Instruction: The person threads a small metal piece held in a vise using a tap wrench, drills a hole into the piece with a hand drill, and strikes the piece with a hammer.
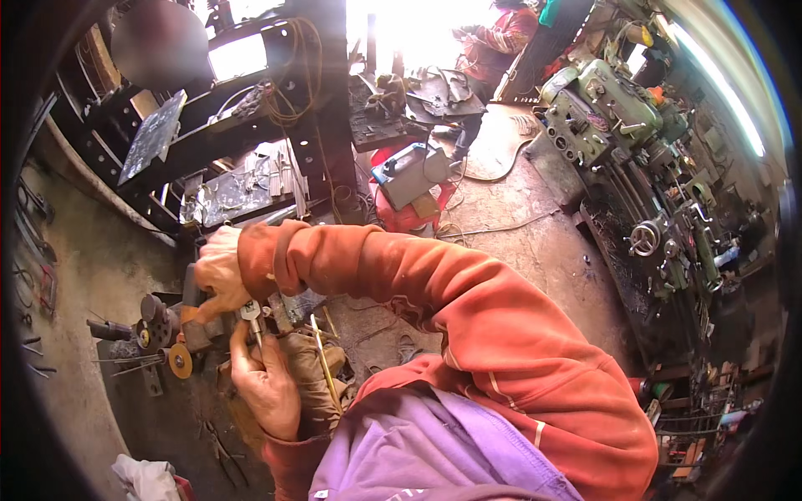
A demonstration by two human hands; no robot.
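My right hand [219,271] reaches across from the right, its fingers curled over a dark grey block-like part [194,292]; what exactly it grips is hidden under the palm. Just below, my left hand [267,391] pinches a slim silver metal tool [253,316] with a small pale square on its upper end, pointing up toward the right hand. Beside both hands on the left stands a machine with dark round parts [155,309] and an orange-yellow disc [180,361]. A brownish block [203,336] sits between that disc and my left fingers.
A thin yellow rod [326,367] leans by my legs. Ahead stand a dark steel frame [322,108], a grey box-shaped machine [411,175] on a red stand, and cables on the floor. A green lathe [643,192] lines the right; another person [501,42] is at the far end.
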